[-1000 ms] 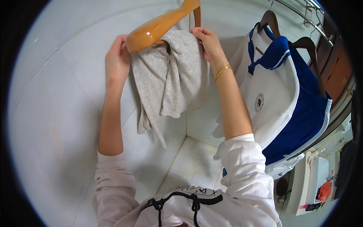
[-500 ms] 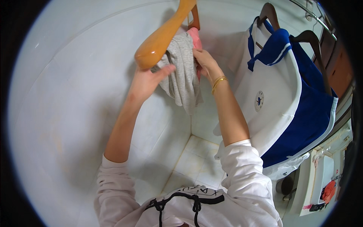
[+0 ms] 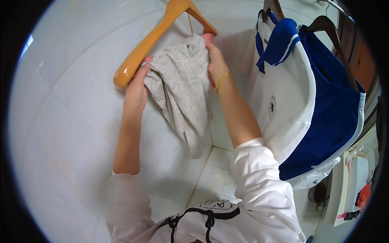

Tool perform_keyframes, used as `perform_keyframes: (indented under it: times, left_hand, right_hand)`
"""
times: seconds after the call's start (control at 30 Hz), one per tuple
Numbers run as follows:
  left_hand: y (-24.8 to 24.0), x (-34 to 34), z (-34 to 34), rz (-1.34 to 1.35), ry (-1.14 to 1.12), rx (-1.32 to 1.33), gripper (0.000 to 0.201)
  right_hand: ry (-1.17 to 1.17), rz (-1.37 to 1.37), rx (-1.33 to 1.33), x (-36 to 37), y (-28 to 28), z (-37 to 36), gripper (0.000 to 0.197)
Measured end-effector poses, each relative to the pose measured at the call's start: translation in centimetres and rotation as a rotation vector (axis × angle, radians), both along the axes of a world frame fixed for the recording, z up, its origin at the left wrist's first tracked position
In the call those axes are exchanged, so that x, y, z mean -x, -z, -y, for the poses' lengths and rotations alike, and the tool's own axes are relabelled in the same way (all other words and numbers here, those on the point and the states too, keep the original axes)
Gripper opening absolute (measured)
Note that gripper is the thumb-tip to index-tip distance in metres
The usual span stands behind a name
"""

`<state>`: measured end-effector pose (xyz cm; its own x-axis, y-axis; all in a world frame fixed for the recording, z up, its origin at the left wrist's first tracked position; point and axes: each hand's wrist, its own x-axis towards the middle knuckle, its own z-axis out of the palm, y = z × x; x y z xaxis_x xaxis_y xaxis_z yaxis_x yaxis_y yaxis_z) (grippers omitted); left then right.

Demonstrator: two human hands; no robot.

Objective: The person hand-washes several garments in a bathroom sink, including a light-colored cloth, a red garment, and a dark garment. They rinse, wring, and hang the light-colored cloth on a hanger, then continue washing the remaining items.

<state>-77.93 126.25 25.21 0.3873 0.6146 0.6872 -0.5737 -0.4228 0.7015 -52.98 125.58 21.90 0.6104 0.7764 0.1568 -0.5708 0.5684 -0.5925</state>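
Note:
A glossy orange-brown wooden hanger (image 3: 142, 47) hangs tilted at the upper middle. From it droops a grey knit garment (image 3: 178, 83) in loose folds, with a bit of pink cloth (image 3: 208, 37) at the hanger's right end. My left hand (image 3: 136, 92) pinches the garment's upper left edge, close beneath the hanger's left end. At the opposite edge, my right hand (image 3: 216, 64), with gold bangles at the wrist, grips the same garment; part of those fingers is hidden behind the cloth.
To the right hang a white top (image 3: 279, 101) with a blue sailor collar and a blue garment (image 3: 320, 133), both on dark hangers. A metal rail (image 3: 339, 9) runs above them. White tiled wall (image 3: 69, 121) stands behind and left. A white shelf (image 3: 353, 190) holds red cloth.
The hanger has swung left and lower. The grey garment is spread wider and drawn left. My left hand, earlier beside the cloth with fingers apart, now holds its edge.

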Motion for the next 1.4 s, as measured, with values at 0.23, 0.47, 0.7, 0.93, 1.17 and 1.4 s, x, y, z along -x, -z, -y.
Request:
perform_keyframes:
  times: [0.23,0.47,0.7,0.93,1.17,1.4]
  left_hand:
    - [0.7,1.3,-1.2,0.009,0.146,0.199,0.021]
    - [0.6,1.6,-0.6,-0.083,0.023,0.232,0.029]
    - [0.3,1.8,-0.7,-0.193,-0.125,0.236,0.031]
    - [0.6,1.5,-1.3,-0.213,-0.207,0.313,0.028]
    - [0.1,1.4,-0.3,-0.194,-0.057,0.354,0.028]
    - [-0.2,1.3,0.1,-0.181,0.017,0.397,0.029]
  right_hand:
    - [0.406,0.613,0.443,-1.5,0.5,0.4,0.02]
    - [0.759,0.994,0.353,5.0,-1.8,2.9,0.026]
    - [0.164,1.029,0.365,8.1,-5.2,5.4,0.042]
    - [0.135,0.904,0.073,8.7,-8.1,6.0,0.033]
    - [0.462,0.433,-0.034,0.9,-6.3,4.9,0.027]
    - [1.252,1.101,0.381,2.9,-4.4,5.9,0.028]
